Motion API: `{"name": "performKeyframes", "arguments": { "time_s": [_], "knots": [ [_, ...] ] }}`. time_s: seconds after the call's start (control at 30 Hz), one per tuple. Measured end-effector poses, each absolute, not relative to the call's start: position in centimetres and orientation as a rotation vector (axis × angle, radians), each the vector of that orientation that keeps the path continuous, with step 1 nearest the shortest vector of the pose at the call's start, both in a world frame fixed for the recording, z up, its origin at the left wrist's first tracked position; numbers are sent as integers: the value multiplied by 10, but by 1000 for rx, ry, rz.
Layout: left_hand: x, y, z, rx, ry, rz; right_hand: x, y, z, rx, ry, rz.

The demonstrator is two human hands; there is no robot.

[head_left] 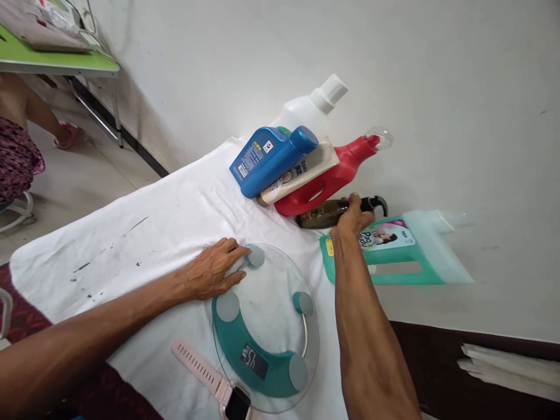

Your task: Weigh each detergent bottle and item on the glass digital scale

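Head: pump bottle (321,214), long axis apparently rightward

The pump bottle (321,214) is tinted dark brown and topped in black, while the clear glass scale (266,326) is banded in teal and spotted with grey discs. The white cloth (114,227) is flecked with black marks. Solid blue is seen on one flat bottle (266,163), red on the handled bottle (345,169), green on the jug (371,256), pale pink on the watch strap (199,363).

Plain pale wall (459,105), light tiled floor (96,160), dark baseboard (144,154), metal-legged green table (21,53) at upper left
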State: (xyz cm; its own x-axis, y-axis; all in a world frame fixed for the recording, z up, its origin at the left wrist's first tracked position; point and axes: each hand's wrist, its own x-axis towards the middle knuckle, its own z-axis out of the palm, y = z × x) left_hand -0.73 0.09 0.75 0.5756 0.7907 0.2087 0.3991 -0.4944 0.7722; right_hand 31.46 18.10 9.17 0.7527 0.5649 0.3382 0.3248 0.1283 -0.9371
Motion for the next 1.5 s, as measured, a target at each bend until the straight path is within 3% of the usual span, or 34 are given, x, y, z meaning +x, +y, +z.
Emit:
{"name": "performKeyframes", "arguments": {
  "time_s": [0.23, 0.5, 0.9, 1.27, 1.5],
  "knots": [
    [-7, 2, 6, 2172, 951, 718, 287, 39, 130, -1274, -973, 206],
    [-9, 6, 0, 2214, 918, 762, 227, -74, 142, -1326, -1039, 519],
    [-9, 9, -1, 2196, 902, 728, 203, -84, 123, -1328, -1283, 431],
    [-9, 9, -2, 2241, 892, 734, 210, -105, 66, -1382, -1142, 385],
    [-9, 12, -1, 2229, 890, 750, 213, -117, 55, -1478, -1149, 395]
  ]
}}
